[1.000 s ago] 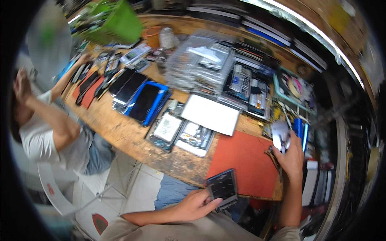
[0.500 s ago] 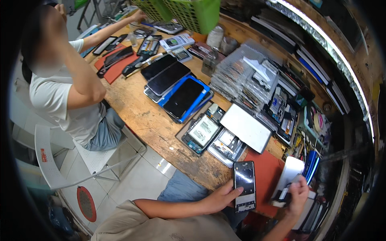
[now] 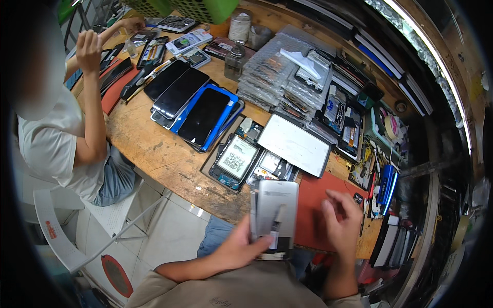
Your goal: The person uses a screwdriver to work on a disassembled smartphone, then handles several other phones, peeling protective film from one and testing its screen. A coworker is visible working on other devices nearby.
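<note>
My left hand (image 3: 240,245) grips a silver phone back panel (image 3: 276,203) upright over the front edge of the bench. A dark band crosses the lower end of the panel. My thumb presses on a small, slim black-and-white piece (image 3: 275,233) lying across it. Another slab's edge shows behind the panel on its left side, mostly hidden. To the right, my right hand (image 3: 341,219) is raised over the red mat (image 3: 312,197), its fingers curved and apart with nothing between them.
Opened phones (image 3: 234,159) and a white panel (image 3: 294,143) lie beyond the mat. Left of them is a stack of phones on a blue case (image 3: 208,118). Bubble-wrapped parts (image 3: 267,77) stand at the back, tools (image 3: 387,185) at right. A co-worker (image 3: 56,138) sits at left.
The silver panel has passed from my right hand to my left, covering the black phone frame held there. My right hand has let go and moved left. The view has shifted.
</note>
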`<state>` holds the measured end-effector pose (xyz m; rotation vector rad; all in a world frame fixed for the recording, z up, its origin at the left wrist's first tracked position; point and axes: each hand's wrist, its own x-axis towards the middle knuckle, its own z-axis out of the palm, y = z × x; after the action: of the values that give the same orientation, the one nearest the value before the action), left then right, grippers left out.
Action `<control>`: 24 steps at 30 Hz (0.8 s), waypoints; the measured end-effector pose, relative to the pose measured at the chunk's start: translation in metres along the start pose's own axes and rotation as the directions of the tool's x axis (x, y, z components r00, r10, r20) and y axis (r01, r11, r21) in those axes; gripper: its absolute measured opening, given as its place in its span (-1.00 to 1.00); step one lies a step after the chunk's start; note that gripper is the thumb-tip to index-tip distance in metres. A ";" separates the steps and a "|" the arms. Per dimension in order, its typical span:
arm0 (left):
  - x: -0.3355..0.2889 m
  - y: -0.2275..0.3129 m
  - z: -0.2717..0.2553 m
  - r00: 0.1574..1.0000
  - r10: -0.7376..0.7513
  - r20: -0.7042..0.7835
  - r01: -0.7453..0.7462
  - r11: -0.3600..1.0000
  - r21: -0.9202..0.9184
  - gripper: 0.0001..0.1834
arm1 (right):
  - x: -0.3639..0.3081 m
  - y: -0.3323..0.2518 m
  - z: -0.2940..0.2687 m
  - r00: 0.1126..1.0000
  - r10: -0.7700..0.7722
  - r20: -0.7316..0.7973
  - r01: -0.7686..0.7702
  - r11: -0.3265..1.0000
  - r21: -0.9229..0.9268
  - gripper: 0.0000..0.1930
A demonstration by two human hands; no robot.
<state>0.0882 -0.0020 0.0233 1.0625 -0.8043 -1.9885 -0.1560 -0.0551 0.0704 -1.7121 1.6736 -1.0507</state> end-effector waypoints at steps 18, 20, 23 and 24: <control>-0.028 0.033 -0.115 0.626 0.456 -0.633 -0.541 0.838 0.069 -0.42 | 0.027 0.007 0.031 0.927 -0.372 0.037 0.356 0.846 -0.397 -0.74; -0.020 0.034 -0.108 0.682 0.460 -0.568 -0.522 0.851 0.063 -0.41 | 0.009 0.002 0.032 0.939 -0.337 0.065 0.338 0.874 -0.349 -0.74; -0.008 0.039 -0.098 0.744 0.476 -0.469 -0.501 0.862 0.080 -0.43 | -0.015 -0.001 0.041 0.957 -0.274 0.098 0.291 0.920 -0.262 -0.79; -0.004 0.041 -0.094 0.756 0.483 -0.441 -0.500 0.862 0.087 -0.44 | -0.021 -0.001 0.046 0.951 -0.291 0.102 0.308 0.914 -0.263 -0.80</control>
<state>0.1841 -0.0381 0.0131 1.0939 -0.6964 -1.2374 -0.1174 -0.0417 0.0418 -2.2159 1.6116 -0.9144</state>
